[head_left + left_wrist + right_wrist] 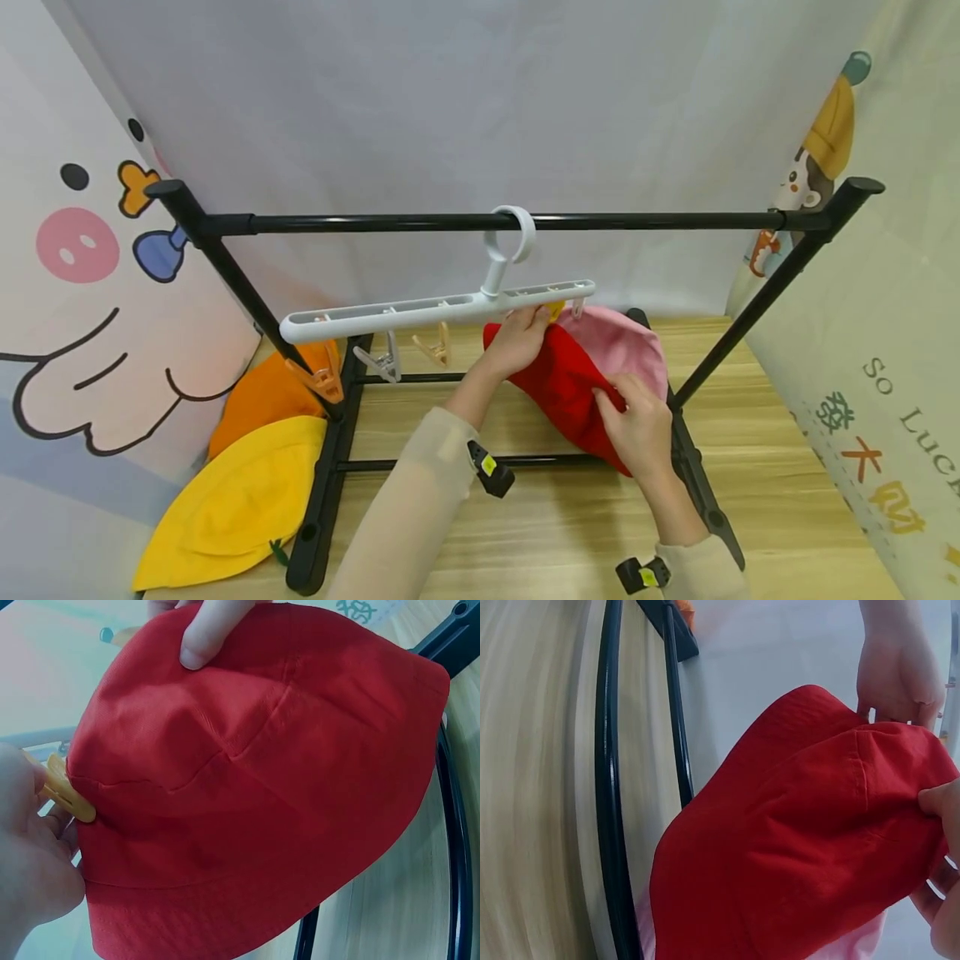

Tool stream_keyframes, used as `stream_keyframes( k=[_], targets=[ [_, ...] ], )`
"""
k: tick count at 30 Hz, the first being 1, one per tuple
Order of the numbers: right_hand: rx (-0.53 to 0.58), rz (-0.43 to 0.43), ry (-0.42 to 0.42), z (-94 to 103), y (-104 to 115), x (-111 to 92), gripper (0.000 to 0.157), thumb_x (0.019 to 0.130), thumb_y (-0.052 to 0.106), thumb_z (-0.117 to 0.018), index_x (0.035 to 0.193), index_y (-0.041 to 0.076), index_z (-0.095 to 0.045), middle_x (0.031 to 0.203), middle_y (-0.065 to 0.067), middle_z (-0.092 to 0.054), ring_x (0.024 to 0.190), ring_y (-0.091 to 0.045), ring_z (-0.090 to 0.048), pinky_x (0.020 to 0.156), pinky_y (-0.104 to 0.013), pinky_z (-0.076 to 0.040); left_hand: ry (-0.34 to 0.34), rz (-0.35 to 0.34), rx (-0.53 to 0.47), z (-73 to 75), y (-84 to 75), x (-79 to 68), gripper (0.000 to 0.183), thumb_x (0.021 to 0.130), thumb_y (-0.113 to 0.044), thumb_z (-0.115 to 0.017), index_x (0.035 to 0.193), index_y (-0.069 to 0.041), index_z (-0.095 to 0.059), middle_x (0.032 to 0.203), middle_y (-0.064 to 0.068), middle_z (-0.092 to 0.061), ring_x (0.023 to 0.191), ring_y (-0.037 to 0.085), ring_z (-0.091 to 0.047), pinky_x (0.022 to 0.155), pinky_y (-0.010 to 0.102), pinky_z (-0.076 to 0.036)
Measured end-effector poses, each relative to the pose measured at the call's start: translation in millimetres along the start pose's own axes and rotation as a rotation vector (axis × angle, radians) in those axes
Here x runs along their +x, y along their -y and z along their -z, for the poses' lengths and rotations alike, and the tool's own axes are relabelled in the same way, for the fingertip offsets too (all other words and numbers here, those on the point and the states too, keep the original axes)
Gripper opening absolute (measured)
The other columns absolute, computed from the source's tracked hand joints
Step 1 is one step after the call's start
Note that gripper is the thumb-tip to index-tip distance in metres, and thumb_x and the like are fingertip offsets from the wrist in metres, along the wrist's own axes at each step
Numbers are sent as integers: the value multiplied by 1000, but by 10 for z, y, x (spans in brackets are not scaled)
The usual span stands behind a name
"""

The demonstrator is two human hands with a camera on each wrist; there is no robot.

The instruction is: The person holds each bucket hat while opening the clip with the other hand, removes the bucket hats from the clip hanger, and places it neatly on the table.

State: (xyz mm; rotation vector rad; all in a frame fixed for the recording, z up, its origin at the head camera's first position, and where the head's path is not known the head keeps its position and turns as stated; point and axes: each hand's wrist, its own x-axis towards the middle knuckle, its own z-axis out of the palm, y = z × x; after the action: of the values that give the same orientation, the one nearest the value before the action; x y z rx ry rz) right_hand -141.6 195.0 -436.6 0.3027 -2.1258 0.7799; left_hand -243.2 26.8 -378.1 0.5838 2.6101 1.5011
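Observation:
My left hand (517, 342) is up under the right part of a white clip hanger (435, 310), pinching a yellow clip (67, 793). In the left wrist view the clip's tip overlaps the side of a red bucket hat (562, 383). My right hand (637, 421) grips that hat's fabric, thumb on the near face and fingers behind. The hat hangs tilted between both hands. Behind it a pink hat (622, 342) is partly hidden, just below a pale pink clip (578, 307) at the hanger's right end.
The hanger hooks over the black rack's top bar (360, 223). Orange (326, 382), grey (388, 362) and peach clips (435, 346) dangle on its left half. A yellow hat (240, 492) and an orange hat (262, 400) lie left of the rack, near the printed curtain.

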Motion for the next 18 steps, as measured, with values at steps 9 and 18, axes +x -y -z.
stream_keyframes(
  k=[9,18],
  targets=[
    [-10,-11,-24,30,13,52,7,72,-2,-68,77,3,-66,74,-8,-65,69,-22,-62,61,-38,-49,2,26,-25,8,15,-18,37,100,-26,-34,129,-8,-47,126,11,-50,124,24,-41,106,38,-31],
    [-11,-32,-18,93,19,98,4,76,1,-66,80,0,-66,77,-11,-66,70,-25,-62,66,-41,-50,-26,41,-23,3,22,-28,39,99,-27,-36,132,-8,-46,134,11,-48,130,27,-37,108,39,-29]
  ],
)
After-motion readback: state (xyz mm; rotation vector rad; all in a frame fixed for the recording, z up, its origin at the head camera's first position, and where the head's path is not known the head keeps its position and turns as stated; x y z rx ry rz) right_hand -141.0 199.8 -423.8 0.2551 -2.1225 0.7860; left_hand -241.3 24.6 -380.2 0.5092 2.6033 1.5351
